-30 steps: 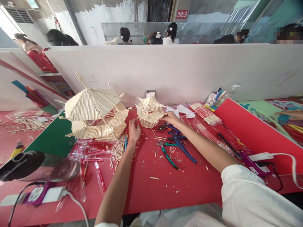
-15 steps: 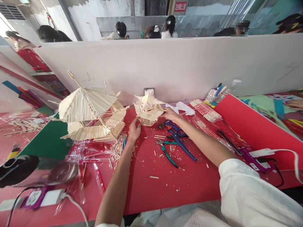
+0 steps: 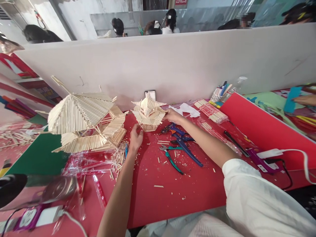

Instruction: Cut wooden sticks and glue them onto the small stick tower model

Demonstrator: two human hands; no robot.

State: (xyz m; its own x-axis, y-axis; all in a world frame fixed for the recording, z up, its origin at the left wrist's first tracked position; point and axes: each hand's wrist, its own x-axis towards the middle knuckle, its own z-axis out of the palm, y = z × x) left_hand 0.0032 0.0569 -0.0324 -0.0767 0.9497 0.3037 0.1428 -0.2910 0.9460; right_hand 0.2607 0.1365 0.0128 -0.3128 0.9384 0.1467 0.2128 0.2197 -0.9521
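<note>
Both my hands are working at the small pavilion, which is standing upright on the red tabletop, out in front of me near the pale partition. My left hand is curling loosely by its lower left edge, thumb and forefinger a little apart; whether the fingertips are touching the sticks, I cannot tell. My right hand is reaching to the right eave, fingers bent in, tips partly hidden by the lower roof; pinching or only steadying, I cannot tell. A small dark frame is showing just behind the roof. The large pavilion is standing to the left, well apart from my right hand, its peak stick leaning leftward. Wrappers are lying below it, and stick scraps are heaping between them and my left forearm, a blue pen among them. Green-handled cutters and blue-handled pliers are lying under my right forearm's inner side. White tissue and stick packs are lying beyond that arm, a pen cup standing behind. A red board is leaning at far right; past it, another person's hand is resting near a blue strip.
</note>
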